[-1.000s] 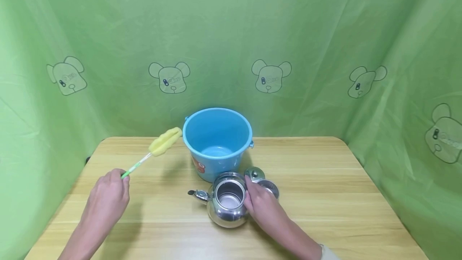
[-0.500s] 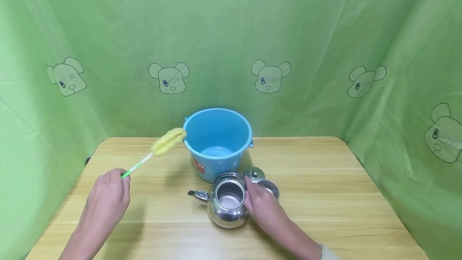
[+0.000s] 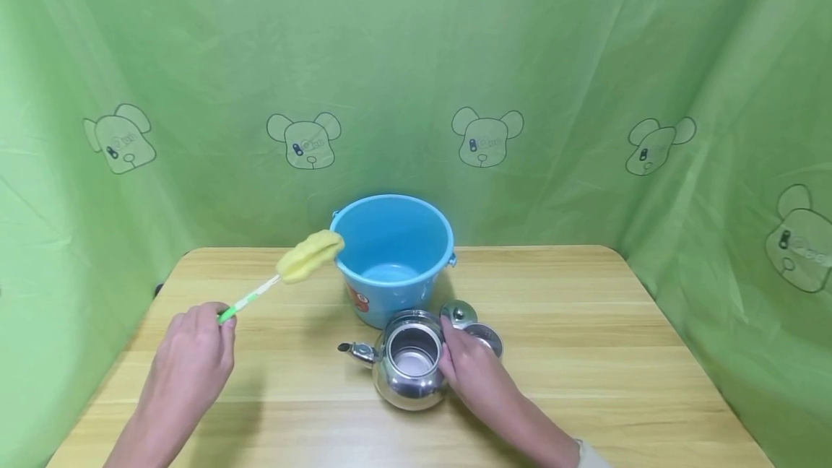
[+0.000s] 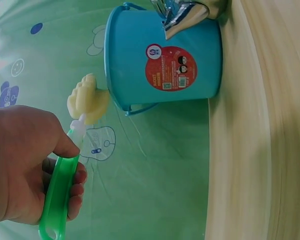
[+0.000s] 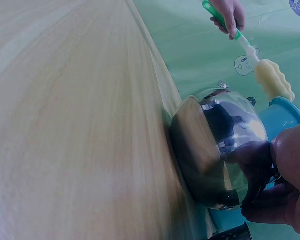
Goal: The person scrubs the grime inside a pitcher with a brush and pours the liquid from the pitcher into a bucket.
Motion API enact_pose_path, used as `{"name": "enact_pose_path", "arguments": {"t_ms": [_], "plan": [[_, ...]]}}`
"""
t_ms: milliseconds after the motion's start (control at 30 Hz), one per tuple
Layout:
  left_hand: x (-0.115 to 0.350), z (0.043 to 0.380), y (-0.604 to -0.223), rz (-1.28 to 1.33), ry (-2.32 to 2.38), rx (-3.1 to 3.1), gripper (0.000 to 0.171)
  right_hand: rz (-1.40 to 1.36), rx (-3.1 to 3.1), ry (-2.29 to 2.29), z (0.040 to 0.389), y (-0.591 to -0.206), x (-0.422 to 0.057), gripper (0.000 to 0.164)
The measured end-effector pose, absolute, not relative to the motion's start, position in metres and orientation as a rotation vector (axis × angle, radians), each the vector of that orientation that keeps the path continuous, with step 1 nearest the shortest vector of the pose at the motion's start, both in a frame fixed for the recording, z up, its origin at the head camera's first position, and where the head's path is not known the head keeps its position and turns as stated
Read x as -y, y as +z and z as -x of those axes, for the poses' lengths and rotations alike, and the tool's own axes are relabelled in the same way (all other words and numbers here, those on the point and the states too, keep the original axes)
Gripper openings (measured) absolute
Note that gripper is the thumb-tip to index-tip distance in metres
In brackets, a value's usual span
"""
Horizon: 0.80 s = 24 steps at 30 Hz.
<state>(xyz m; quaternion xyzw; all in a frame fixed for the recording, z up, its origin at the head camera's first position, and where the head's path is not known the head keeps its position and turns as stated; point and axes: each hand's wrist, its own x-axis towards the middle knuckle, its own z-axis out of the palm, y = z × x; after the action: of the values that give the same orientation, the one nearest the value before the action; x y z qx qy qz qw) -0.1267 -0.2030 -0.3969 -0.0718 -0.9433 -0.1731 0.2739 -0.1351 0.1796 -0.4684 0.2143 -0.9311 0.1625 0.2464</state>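
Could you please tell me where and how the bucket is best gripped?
Probably by the rim on the person's right, from above: the bucket stands upright, its wide mouth up; the brush is at its left, the kettle in front.

The brush (image 3: 305, 258) is yellow, white and green, the bucket (image 3: 393, 299) blue, the teapot (image 3: 409, 388) silver, the table (image 3: 617, 352) tan wood-grained, the curtain (image 3: 403, 56) green with bear outlines (image 3: 310, 154).

A green curtain (image 3: 390, 35), creased and printed with outlined bear heads (image 3: 489, 143), hangs behind and along both sides of a wooden table (image 3: 585, 323). A small dark object (image 3: 159, 288) shows at the table's left edge.
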Motion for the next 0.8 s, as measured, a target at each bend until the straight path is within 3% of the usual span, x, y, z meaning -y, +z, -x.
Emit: {"name": "enact_pose_path", "arguments": {"t_ms": [500, 800], "plan": [[0.193, 0.122, -0.393, 0.311, -0.446, 2.477, 0.014, -0.587, 2.541, 0.454, 0.135, -0.469, -0.18, 0.051], [0.188, 0.124, -0.395, 0.485, -0.4, 2.359, 0.023, -0.591, 2.541, 0.45, 0.135, -0.469, -0.18, 0.05]]}}
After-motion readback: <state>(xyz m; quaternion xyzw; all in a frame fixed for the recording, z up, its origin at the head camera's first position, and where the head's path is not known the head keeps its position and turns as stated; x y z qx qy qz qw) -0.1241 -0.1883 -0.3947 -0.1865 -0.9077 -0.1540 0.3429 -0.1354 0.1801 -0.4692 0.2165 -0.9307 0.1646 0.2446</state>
